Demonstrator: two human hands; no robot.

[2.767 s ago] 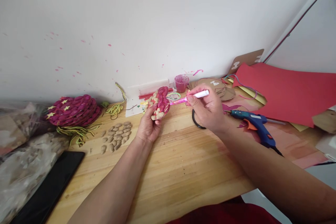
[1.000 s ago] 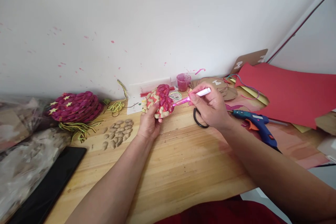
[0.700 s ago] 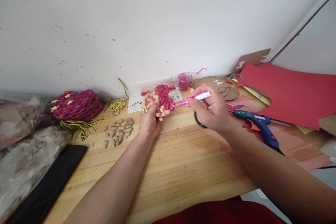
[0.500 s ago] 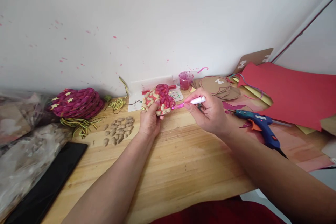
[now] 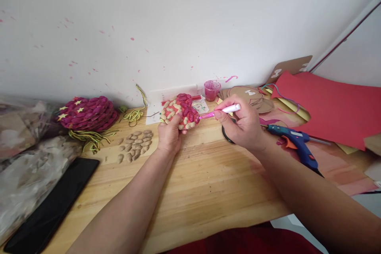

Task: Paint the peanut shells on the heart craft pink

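Observation:
My left hand grips a round disc covered in peanut shells, part painted pink-red and part bare, and tilts it up off the wooden table. My right hand pinches a paintbrush with a white handle and a pink-stained front. The brush tip touches the disc's right edge. Both hands are closed around what they hold.
A finished magenta shell disc with yellow stars lies at the left, with loose peanut shells near it. A pink paint cup stands by the wall. A blue glue gun, scissors, cardboard rounds, red paper, a black tablet and plastic bags surround the work area.
The left hand has tipped the disc flatter, so more of its bare shells show. The brush has stayed at the disc's right side with small strokes. The camera has shifted slightly.

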